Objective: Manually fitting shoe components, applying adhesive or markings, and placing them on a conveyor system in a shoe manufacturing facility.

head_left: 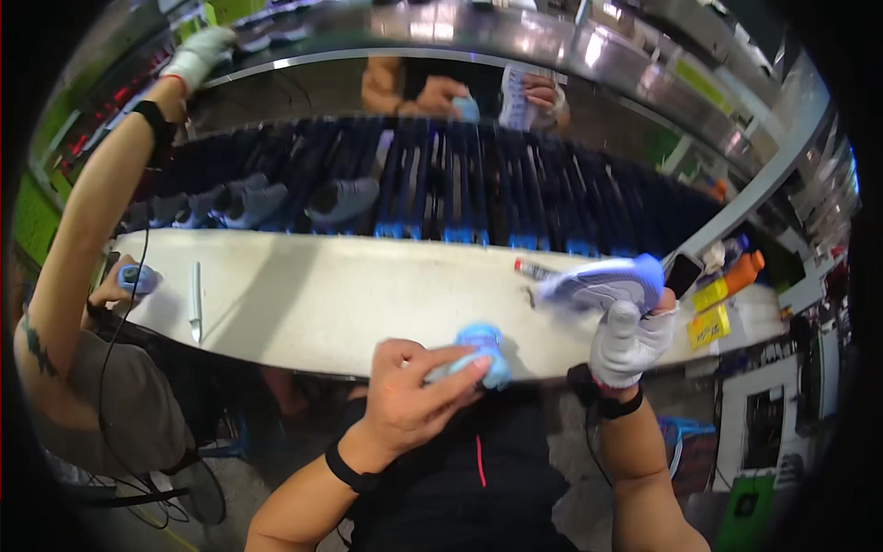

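Observation:
My left hand (414, 396), bare, is closed on a light-blue rounded object (497, 370) at the front edge of the white worktop (368, 294). Its exact kind is not clear. My right hand (632, 340), in a white glove with some fingertips bare, grips a blue-and-white shoe sole (598, 283) by its bluer end. The sole is tilted above the right part of the worktop, apart from the blue object. Just behind the sole, a red-and-black marker (533, 269) lies on the worktop.
A dark slatted conveyor (460, 184) runs behind the worktop, bearing grey shoes (342, 200) at left. A co-worker's arm (101, 193) reaches over it; their other hand holds a blue object (138, 279). A pale knife-like tool (195, 304), yellow packet (708, 327) and orange bottle (743, 269) lie around.

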Demonstrator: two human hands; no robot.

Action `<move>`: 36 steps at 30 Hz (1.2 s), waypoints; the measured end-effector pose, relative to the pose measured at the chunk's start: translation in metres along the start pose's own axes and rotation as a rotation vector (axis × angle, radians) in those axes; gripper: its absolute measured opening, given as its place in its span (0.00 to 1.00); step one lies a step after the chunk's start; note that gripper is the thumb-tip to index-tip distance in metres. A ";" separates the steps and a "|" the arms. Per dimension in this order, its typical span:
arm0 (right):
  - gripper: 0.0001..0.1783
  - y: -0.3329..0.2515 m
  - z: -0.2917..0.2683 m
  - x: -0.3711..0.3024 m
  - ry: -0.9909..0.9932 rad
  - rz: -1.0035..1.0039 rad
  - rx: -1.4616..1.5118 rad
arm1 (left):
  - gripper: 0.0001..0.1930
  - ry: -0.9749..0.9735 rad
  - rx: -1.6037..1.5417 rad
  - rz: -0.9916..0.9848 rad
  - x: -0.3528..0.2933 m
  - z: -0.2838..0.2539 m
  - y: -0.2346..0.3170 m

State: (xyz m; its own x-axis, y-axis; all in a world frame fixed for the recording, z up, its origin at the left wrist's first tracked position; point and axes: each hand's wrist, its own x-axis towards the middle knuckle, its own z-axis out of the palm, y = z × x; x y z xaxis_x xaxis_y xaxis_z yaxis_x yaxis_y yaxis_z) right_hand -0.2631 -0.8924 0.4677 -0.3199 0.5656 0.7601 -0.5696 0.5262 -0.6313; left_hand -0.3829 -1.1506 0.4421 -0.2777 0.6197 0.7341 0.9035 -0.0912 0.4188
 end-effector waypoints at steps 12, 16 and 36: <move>0.22 -0.021 0.020 -0.118 -0.383 0.167 0.031 | 0.12 0.054 -0.371 -0.297 -0.011 0.002 0.025; 0.22 -0.029 0.016 -0.113 -0.400 0.147 -0.082 | 0.16 0.065 -0.288 -0.240 -0.016 0.008 0.026; 0.27 -0.021 0.019 -0.095 -0.496 0.139 -0.140 | 0.20 -0.038 -0.180 -0.214 -0.020 -0.008 0.017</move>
State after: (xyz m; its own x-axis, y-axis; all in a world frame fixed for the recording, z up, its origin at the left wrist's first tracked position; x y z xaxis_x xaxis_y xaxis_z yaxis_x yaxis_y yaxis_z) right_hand -0.2349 -0.9688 0.4117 -0.7237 0.2858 0.6282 -0.4012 0.5664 -0.7199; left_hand -0.3643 -1.1708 0.4393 -0.4406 0.6679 0.5998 0.7524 -0.0897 0.6526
